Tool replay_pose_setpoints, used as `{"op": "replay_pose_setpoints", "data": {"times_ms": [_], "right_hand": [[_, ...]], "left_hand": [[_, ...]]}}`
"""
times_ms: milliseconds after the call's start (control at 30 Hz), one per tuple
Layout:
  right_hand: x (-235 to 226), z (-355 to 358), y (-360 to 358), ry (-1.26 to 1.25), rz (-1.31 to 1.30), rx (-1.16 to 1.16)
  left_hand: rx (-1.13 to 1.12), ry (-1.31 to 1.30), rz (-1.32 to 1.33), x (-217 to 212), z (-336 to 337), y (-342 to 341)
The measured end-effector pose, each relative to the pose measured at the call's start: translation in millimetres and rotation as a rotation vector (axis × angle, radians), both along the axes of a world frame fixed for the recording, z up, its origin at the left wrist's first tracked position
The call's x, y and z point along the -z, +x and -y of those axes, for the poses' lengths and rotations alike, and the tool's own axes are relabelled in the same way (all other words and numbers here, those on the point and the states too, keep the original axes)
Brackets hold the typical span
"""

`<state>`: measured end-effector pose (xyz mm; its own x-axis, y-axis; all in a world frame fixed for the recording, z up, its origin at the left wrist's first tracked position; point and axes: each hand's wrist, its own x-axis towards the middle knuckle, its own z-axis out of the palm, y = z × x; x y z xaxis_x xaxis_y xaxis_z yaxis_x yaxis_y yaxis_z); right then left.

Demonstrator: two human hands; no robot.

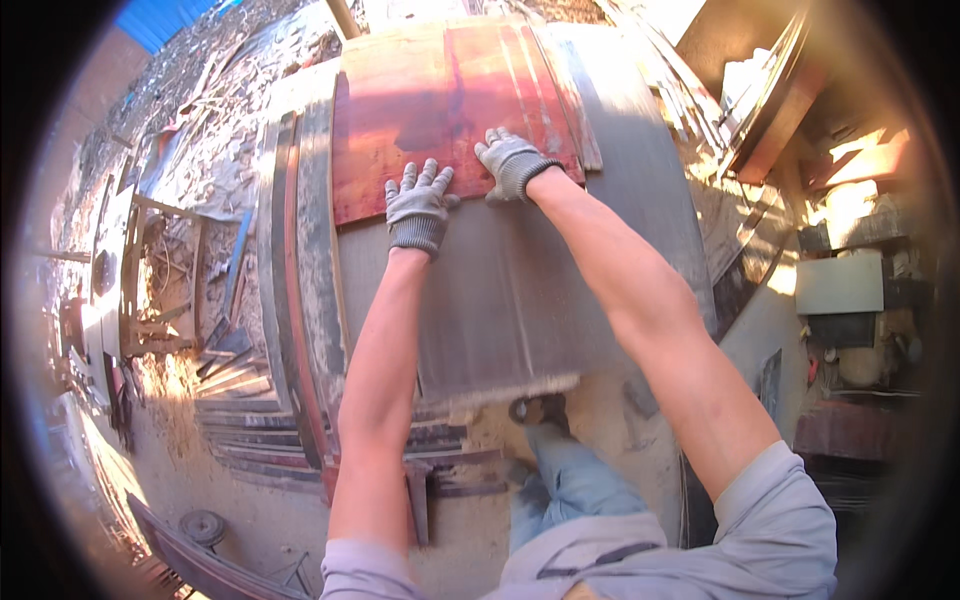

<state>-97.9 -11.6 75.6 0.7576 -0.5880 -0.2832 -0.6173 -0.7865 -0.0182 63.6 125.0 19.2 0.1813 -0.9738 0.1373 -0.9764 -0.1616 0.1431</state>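
A reddish-orange wooden board (440, 110) lies flat over the far part of a grey work table (480, 320). Gloved in grey knit, my left hand (416, 205) rests with fingers spread on the board's near edge. To its right my right hand (510, 165), in a matching glove, lies on the same board near its right corner, fingers stretched forward and the thumb apart. Both arms reach forward, and neither hand grips anything that I can see. Along the left side of the board run long narrow wooden strips (317, 210).
Stacked dark planks (260, 440) lie on the ground at the left. Wood scraps (220, 90) cover the ground at the far left. Leaning boards (780, 110) stand at the far right, and a pale box (840, 285) sits on the right. A small wheel (203, 527) is at lower left.
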Motion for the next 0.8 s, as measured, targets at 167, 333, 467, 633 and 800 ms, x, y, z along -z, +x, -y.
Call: {"op": "replay_pose_setpoints", "data": {"times_ms": [167, 333, 467, 633, 800], "right_hand": [[3.8, 65.0, 28.0, -0.029, 0.03, -0.031], [9.0, 127.0, 54.9, -0.031, 0.071, -0.067], [9.7, 173.6, 72.4, -0.062, 0.006, -0.171], [15.3, 196.7, 81.9, -0.212, 0.115, -0.303], [12.7, 196.0, 117.7, -0.674, 0.208, -0.295]], "left_hand": [[-0.013, -0.018, -0.034, 11.5, 65.3, 33.9], [-0.137, -0.136, -0.057, 21.1, 122.6, 55.7], [-0.273, -0.31, -0.266, 18.2, 81.2, 41.7], [-0.195, -0.509, -0.256, 25.2, -41.4, 13.7], [-0.273, -0.452, -0.316, 27.6, -61.5, 7.8]]}}
